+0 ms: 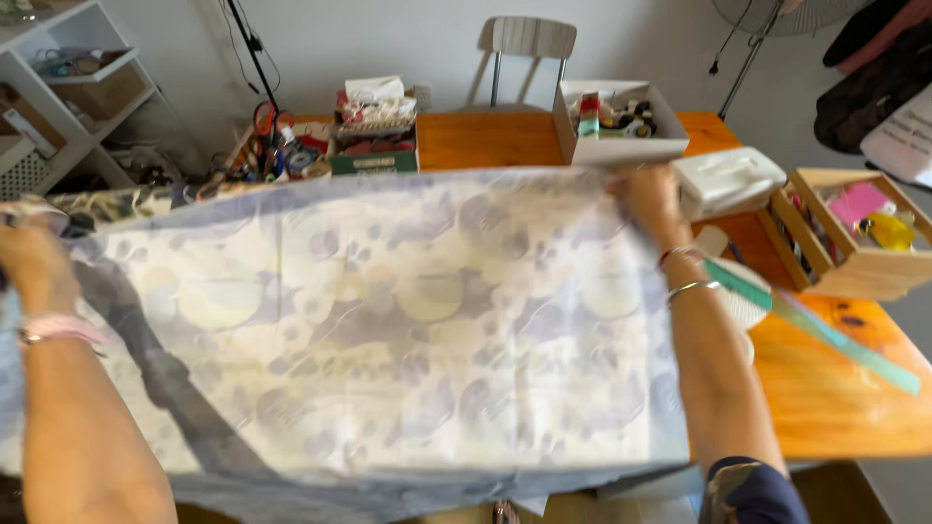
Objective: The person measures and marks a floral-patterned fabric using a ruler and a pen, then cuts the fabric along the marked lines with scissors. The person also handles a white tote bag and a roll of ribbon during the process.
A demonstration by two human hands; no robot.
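1. Held a large sheet of pale patterned fabric (388, 320) stretched wide across the middle of the frame, covering most of the left and centre of the orange wooden counter (835, 388); printed with grey-lilac blotches and pale yellow-green rounds.
2. Left hand (34, 262) at the left edge of the frame, closed on the fabric's upper left corner; blurred, with a pink band at the wrist.
3. Right hand (649, 199) right of centre, near the top of the cloth, fingers pinched shut on the fabric's upper right corner; two thin bangles on that wrist.
4. Lay right of the right forearm, on bare counter: a long green ruler (825, 335), slanted down toward the lower right; a round whitish thing partly hidden beneath its upper end, too unclear to tell.
5. Stood beyond the cloth, along the top of the frame: a white open box (621, 146) with small bright items; just right of it a closed white plastic case (728, 180); a wooden compartment box (854, 233) at the far right, holding pink and yellow things.
6. Sat upper left of centre: a heap of scissors and tools (277, 150) beside a green tray (374, 160) of odds and ends; a chair (529, 49) behind the counter; white shelving (68, 97) in the upper left corner.
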